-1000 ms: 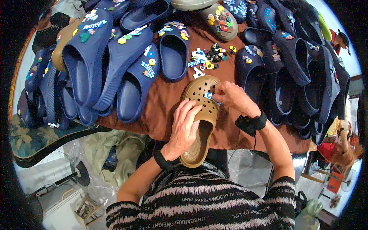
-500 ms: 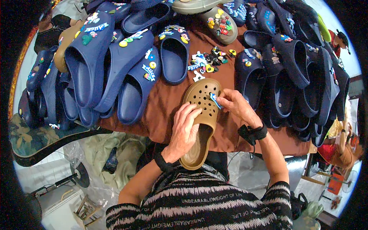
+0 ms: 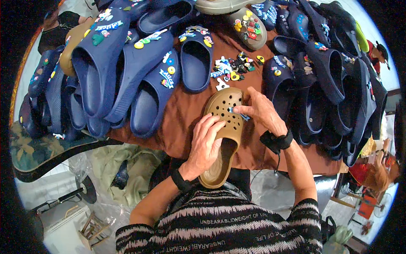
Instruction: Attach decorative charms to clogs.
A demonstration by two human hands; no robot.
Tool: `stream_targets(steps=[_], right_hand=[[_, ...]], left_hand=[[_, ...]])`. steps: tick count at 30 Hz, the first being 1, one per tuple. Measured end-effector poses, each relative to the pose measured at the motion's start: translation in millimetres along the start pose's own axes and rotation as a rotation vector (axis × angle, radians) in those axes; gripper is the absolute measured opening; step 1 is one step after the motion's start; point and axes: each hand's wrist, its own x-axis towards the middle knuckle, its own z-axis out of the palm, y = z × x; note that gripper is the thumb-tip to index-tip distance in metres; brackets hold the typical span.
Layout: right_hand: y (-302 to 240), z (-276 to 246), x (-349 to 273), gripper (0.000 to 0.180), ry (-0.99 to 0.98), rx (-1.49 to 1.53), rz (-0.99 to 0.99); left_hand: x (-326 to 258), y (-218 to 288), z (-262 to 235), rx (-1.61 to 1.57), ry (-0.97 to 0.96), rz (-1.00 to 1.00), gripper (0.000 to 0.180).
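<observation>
Head view from above the person's chest shows me a tan clog [image 3: 226, 109], toe pointing away and heel reaching past the near edge of the cloth-covered worktop [image 3: 186, 112]. On the clog's left side, the left hand [image 3: 205, 146] has its fingers closed over the upper, gripping the shoe just in front of its opening. At the clog's right edge, the right hand [image 3: 263, 112] lays its thumb on a small blue charm [image 3: 245, 117] by the holes, the other fingers stretched beside the toe; whether they pinch the charm I cannot tell, as the thumb covers part of it. Just beyond the clog's toe lies a white charm [image 3: 221, 84], and past that a mixed pile of charms [image 3: 237, 66]. Farther beyond the clog sits a grey clog [image 3: 252, 34], already studded with charms. Decorated navy clogs [image 3: 154, 101] crowd to the clog's left, and dark clogs [image 3: 313, 95] lie heaped to its right. Both wrists wear black bands [image 3: 180, 181].
</observation>
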Motion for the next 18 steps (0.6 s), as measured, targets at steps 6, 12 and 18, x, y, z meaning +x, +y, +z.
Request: stream_targets(steps=[6, 12, 18], right_hand=[[14, -12, 13, 0.054, -0.103, 0.146, 0.017], [28, 7, 81, 0.024, 0.171, -0.093, -0.330], [23, 19, 140, 0.024, 0.181, -0.278, -0.389]], left_hand=[[1, 0, 0, -0.012, 0.001, -0.002, 0.046], [-1, -2, 1, -0.004, 0.011, 0.006, 0.048], [0, 2, 1, -0.022, 0.006, -0.019, 0.049]])
